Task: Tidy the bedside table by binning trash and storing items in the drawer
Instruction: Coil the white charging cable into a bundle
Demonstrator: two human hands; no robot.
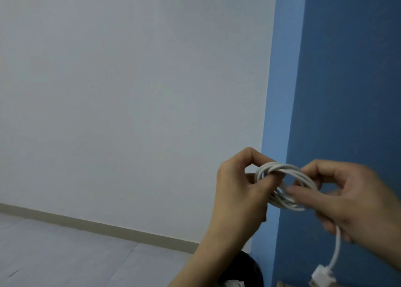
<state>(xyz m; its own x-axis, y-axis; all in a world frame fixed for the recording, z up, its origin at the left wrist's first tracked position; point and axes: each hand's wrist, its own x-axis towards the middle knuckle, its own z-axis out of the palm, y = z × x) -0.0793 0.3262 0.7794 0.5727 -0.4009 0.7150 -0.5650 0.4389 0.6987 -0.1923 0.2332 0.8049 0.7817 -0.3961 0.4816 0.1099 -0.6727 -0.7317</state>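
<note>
Your left hand (236,191) and right hand (355,200) are both raised in front of you, at about 4 o'clock in the view, with one white cable (286,185) held between them. The cable is wound into a single coil of several loops; the blur keeps me from counting them.

Your left fingers (252,155) are closed on the coil. Forefinger and thumb pinch the bundled strands at the coil's 10 o'clock, with the thumb passing through the ring. Your right fingers (314,167) are curled onto the coil too, meeting it at its 2 o'clock. Your right thumb lies across the front of the loops near 5 o'clock, and it is blurred.

One loose tail of the cable drops from under your right palm, straight down towards 6 o'clock. It ends in one white plug (321,274) that hangs free near the bottom edge.

Below your left wrist, at the frame's 6 o'clock, sits one black bin (251,269) on the floor (65,254). Something white shows inside it, too small to identify.

Beyond are two walls: a pale grey wall (130,91) filling the left from 8 to 12 o'clock, with a beige skirting (97,228) along its foot, and a blue wall (351,69) on the right.
</note>
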